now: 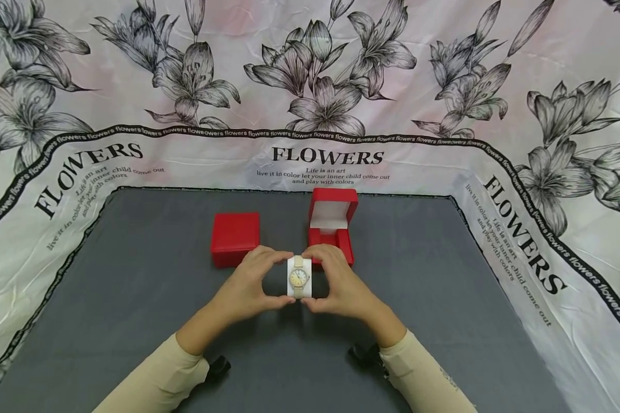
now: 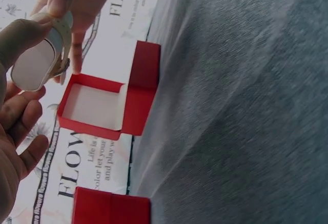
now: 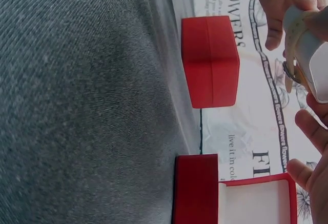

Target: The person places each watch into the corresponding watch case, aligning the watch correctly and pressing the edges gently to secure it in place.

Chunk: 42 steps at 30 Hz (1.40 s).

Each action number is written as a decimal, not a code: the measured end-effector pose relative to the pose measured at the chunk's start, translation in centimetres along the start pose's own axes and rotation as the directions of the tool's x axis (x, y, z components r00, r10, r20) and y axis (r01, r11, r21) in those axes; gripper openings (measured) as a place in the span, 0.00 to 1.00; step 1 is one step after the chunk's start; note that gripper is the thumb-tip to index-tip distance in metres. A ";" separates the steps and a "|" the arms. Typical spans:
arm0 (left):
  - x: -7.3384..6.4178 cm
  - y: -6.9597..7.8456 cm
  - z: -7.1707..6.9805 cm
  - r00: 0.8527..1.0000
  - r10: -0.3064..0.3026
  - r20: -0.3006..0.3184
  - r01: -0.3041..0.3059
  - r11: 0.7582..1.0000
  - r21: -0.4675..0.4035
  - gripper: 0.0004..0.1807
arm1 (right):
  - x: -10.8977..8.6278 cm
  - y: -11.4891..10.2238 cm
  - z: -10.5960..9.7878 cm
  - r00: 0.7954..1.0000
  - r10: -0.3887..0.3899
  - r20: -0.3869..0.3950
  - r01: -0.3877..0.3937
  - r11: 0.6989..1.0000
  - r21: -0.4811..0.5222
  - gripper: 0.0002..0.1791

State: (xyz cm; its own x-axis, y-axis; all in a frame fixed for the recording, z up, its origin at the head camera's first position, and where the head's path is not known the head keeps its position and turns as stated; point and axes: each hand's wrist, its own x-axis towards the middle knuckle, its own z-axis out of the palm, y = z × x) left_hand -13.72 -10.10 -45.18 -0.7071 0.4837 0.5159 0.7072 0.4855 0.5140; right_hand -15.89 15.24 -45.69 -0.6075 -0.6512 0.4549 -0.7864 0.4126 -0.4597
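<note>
A wristwatch (image 1: pixel 299 278) with a round pale dial and a cream strap is wrapped around a white cushion (image 1: pixel 291 288). My left hand (image 1: pixel 250 284) pinches the cushion's left side, index finger at the top and thumb at the bottom. From the other side my right hand (image 1: pixel 343 284) pinches it the same way. The watch faces up toward the head camera. Both wrist views show the cushion (image 2: pixel 33 67) from its ends, and the strap's buckle (image 3: pixel 291 71) hangs beneath. Just beyond the right hand stands an open red box (image 1: pixel 333 201), its lower front partly hidden by that hand.
Left of the open box sits a second red box (image 1: pixel 235 232) with its lid closed, behind the left hand. Grey cloth (image 1: pixel 150 269) covers the table. A white floral cloth (image 1: pixel 330 158) with printed lettering borders it at the back and sides.
</note>
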 end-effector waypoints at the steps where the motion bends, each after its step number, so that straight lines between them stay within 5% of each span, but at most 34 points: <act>1: 0.1 0.0 -0.1 1.000 -0.004 -0.003 0.004 1.000 0.005 0.44 | 0.1 0.0 -0.1 1.000 0.002 -0.003 -0.002 1.000 -0.004 0.47; 5: 0.6 0.0 -0.6 0.999 -0.035 -0.001 0.035 0.999 0.030 0.44 | 0.2 -0.2 -0.5 1.000 0.027 -0.003 -0.027 1.000 0.015 0.48; 10: 0.4 0.0 -0.5 0.998 -0.064 0.009 0.063 0.995 0.074 0.42 | 0.2 -1.0 -0.2 0.996 0.091 0.011 -0.092 0.983 0.161 0.42; 20: 0.2 0.1 -0.3 0.999 0.020 -0.042 -0.013 0.987 0.162 0.41 | 0.2 -2.2 0.4 0.988 0.147 -0.040 -0.130 0.950 0.283 0.25; 42: 0.5 0.3 0.0 0.999 -0.024 -0.029 0.027 0.997 0.070 0.41 | 0.3 -2.4 -0.7 0.986 0.164 0.017 -0.164 0.962 0.217 0.25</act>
State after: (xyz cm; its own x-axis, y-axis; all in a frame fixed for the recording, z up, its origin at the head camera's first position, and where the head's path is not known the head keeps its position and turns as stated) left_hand -13.83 -9.71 -44.80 -0.7238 0.4500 0.5231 0.6863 0.5482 0.4781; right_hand -14.26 14.52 -43.96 -0.7265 -0.5850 0.3604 -0.6330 0.3657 -0.6824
